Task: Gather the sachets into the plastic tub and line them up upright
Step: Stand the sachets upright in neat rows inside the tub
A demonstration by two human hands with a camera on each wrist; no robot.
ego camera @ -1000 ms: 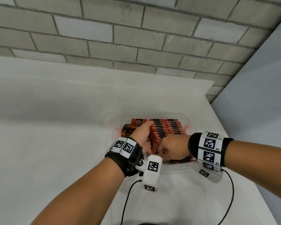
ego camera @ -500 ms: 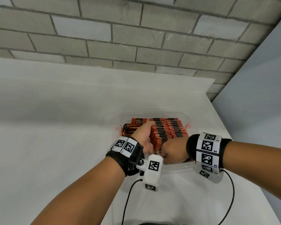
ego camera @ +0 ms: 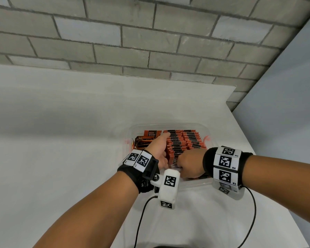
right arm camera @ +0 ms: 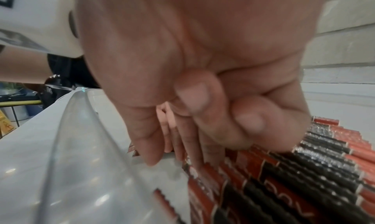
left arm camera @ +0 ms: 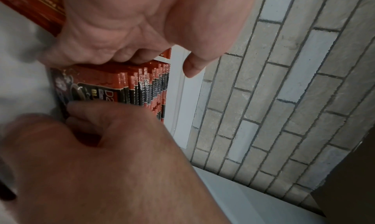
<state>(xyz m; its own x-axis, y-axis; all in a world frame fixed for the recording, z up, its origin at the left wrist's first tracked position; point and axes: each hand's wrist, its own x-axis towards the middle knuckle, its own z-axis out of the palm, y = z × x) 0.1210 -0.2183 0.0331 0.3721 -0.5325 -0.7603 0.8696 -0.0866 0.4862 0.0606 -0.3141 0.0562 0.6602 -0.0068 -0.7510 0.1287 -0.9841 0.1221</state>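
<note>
Little has shifted since the earlier frames: both our hands stay in the tub [ego camera: 207, 130] near the worktop's right edge. Our left hand [ego camera: 158, 147] lies along the left side of the upright sachets [ego camera: 179, 140], fingers fairly straight and pressing. Our right hand [ego camera: 190, 162] curls at the row's near end, fingertips pinching the front sachets. We judge this the lining-up step; a few sachets at the tub's left side lie flat, so next we stand them into the row.
</note>
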